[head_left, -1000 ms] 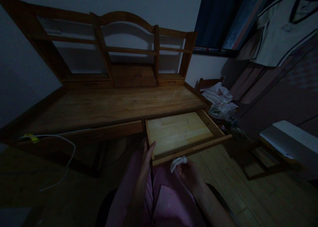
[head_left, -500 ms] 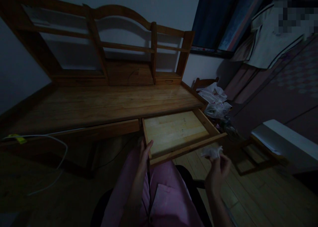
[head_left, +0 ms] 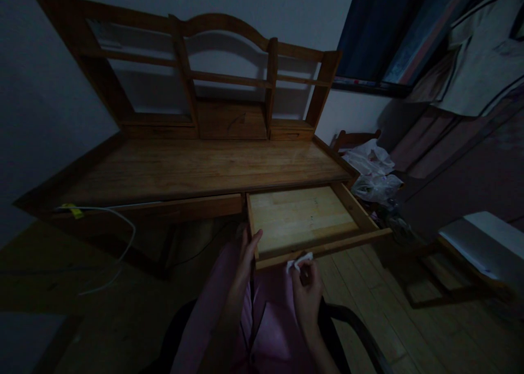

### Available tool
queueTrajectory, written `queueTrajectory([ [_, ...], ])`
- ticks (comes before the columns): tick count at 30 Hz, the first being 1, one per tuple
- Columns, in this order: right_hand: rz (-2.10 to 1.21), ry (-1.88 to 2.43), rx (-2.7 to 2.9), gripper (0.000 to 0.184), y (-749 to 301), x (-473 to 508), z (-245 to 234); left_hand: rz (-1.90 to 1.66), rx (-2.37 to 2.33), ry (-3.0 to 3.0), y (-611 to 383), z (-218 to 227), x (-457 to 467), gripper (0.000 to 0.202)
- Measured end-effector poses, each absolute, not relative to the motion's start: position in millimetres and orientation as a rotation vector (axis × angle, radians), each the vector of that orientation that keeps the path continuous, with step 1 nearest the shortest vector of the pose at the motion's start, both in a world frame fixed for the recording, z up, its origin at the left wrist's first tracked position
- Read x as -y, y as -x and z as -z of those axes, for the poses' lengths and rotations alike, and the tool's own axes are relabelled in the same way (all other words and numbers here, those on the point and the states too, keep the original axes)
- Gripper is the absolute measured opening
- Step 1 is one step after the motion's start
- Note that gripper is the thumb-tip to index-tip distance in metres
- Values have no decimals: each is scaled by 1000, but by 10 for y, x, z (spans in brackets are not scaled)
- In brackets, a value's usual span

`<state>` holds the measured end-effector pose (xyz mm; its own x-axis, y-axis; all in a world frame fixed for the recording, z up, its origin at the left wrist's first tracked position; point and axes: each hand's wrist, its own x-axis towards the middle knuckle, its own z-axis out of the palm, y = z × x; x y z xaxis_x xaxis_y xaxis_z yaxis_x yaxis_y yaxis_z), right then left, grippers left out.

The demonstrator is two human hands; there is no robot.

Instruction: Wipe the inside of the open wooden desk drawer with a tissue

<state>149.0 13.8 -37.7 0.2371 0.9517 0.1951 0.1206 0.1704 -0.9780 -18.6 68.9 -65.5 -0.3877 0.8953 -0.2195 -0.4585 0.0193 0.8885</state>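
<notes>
A wooden drawer (head_left: 303, 221) is pulled out from the right half of the desk, its pale bottom board bare. My left hand (head_left: 247, 251) grips the drawer's left side near the front corner, thumb over the top edge. My right hand (head_left: 306, 286) pinches a crumpled white tissue (head_left: 300, 261) against the outside of the drawer's front panel, about a third of the way along from the left. The fingertips behind the tissue are partly hidden.
The wooden desk (head_left: 213, 166) has a shelf hutch (head_left: 229, 79) at its back. A white cable (head_left: 123, 215) with a yellow tag hangs at the left. Plastic bags (head_left: 370, 158) lie on a chair at right, near a low wooden stool (head_left: 421, 303). A black armrest (head_left: 356, 322) curves beside my lap.
My right hand has moved left with the tissue, from beyond the drawer's right front to its front panel. My left hand stays on the drawer. The view has turned slightly left.
</notes>
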Motion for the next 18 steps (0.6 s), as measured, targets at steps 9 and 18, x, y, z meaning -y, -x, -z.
queueTrajectory([
  [9, -843, 1242, 1013, 29, -1720, -219, 441, -1613, -1193, -480, 166, 514, -649, 83],
  [18, -828, 1206, 1068, 37, -1437, -104, 472, -1658, -1148, -569, 186, 641, -706, 77],
])
